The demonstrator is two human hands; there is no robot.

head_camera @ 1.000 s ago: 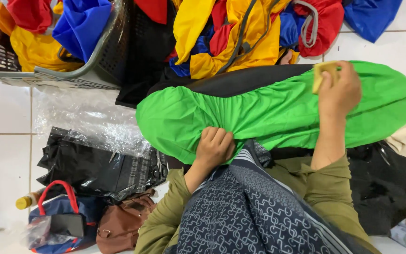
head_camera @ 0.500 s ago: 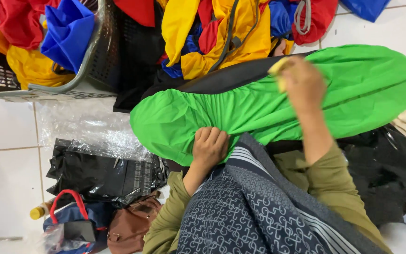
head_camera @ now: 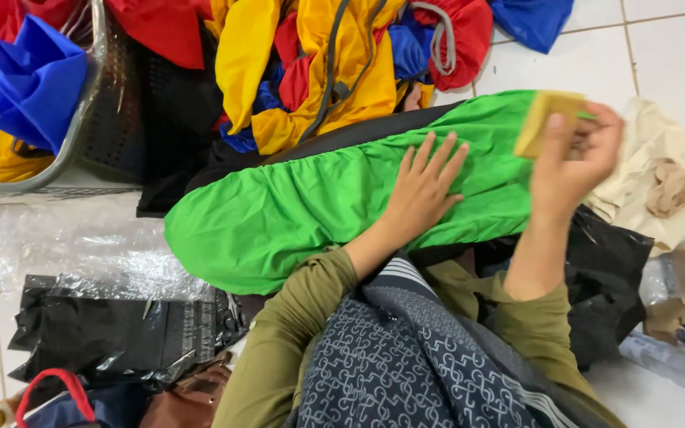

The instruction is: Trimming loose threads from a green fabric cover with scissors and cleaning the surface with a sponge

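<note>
The left hand point(head_camera: 422, 186) lies with fingers spread flat on the green cover point(head_camera: 295, 206); the right hand point(head_camera: 576, 158), fingers closed, grips a tan block point(head_camera: 545, 123) above it.

1. White floor tiles point(head_camera: 675, 47) with thin grey grout lines lie under everything, lit evenly and without hard shadows.
2. At upper left, a dark mesh basket point(head_camera: 112, 119) with a pale rim holds red, yellow and blue cloth.
3. A heap of yellow, red and blue fabric point(head_camera: 334, 63) spreads across the top centre.
4. Clear plastic sheeting point(head_camera: 73, 238) and black plastic bags point(head_camera: 112, 333) cover the floor at lower left.
5. Cream cloth point(head_camera: 660, 182) lies crumpled at right.
</note>
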